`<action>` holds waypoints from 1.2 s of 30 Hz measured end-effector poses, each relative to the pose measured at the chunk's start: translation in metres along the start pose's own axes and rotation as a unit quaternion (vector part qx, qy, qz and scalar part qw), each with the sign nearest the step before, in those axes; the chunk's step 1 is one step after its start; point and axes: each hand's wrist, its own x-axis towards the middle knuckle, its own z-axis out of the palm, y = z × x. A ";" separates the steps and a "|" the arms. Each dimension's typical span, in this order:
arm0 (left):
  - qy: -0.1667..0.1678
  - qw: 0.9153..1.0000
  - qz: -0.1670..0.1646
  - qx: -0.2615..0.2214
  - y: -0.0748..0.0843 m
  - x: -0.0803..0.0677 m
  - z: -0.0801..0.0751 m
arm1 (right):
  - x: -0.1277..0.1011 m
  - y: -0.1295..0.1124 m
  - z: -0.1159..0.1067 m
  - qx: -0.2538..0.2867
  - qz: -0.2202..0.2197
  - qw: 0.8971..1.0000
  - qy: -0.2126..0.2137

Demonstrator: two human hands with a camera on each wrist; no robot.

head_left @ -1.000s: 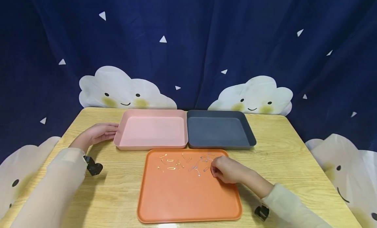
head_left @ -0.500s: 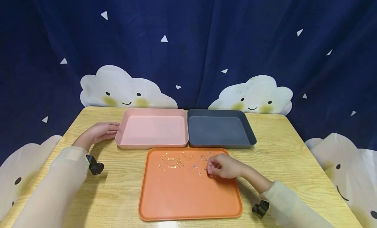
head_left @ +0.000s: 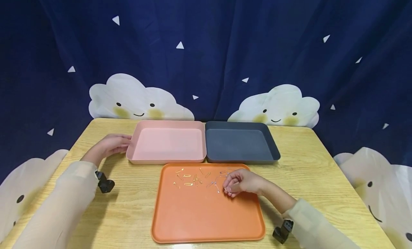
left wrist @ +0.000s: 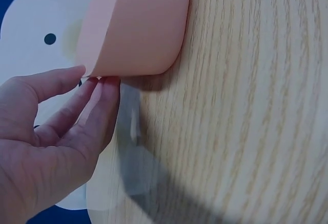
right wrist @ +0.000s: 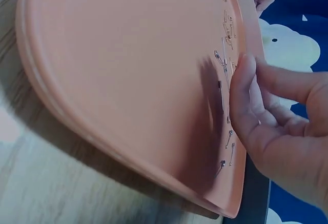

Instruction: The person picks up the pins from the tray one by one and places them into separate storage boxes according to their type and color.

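Dark blue cloth printed with white triangles and smiling clouds [head_left: 138, 102] hangs behind a pale wooden worktop [head_left: 322, 170]; on it, at the far side, a pink tray [head_left: 167, 159] and a dark grey tray [head_left: 241, 159] stand side by side, touching along one edge; nearer the person lies an orange tray [head_left: 206, 220], its far edge just beside both of them; small safety pins [head_left: 190, 179], gold and silver, are scattered along the far part of the orange tray. The right hand [head_left: 241, 182] rests over the right end of that scatter, fingers curled down onto the tray floor; in the right wrist view the thumb and fingertips [right wrist: 245, 80] press close together among the pins, yet whether that grip is pinched on a pin cannot be told. The left hand [head_left: 111, 145] lies on the worktop at the pink tray's left side; its grip is loose, the straight fingers [left wrist: 100, 103] touching the tray's rounded corner. Cream sleeves cover both forearms.
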 end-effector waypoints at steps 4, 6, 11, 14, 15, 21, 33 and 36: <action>-0.006 1.000 -0.011 -0.004 -0.002 0.001 -0.002 | 0.007 -0.001 0.000 0.027 0.011 0.999 0.026; -0.007 1.000 -0.012 -0.004 -0.003 0.000 -0.004 | 0.011 -0.003 0.001 0.037 0.010 0.999 0.036; -0.004 1.000 -0.011 0.004 -0.004 0.001 -0.005 | 0.022 -0.013 0.001 0.068 0.009 0.996 0.056; -0.002 1.000 -0.011 0.008 -0.005 0.001 -0.004 | 0.029 -0.020 0.000 0.089 0.013 0.994 0.061; 0.000 1.000 -0.012 0.010 -0.005 0.001 -0.004 | 0.031 -0.022 0.000 0.091 0.014 0.994 0.061; 0.005 1.000 -0.015 0.014 -0.005 -0.002 -0.003 | 0.042 -0.039 -0.002 0.084 0.020 0.994 0.060; 0.000 1.000 -0.012 0.012 -0.001 -0.003 -0.001 | 0.074 -0.080 -0.006 0.052 0.034 0.995 0.075; 0.000 1.000 -0.012 0.011 0.000 -0.003 0.001 | 0.083 -0.089 -0.007 0.028 0.036 0.996 0.077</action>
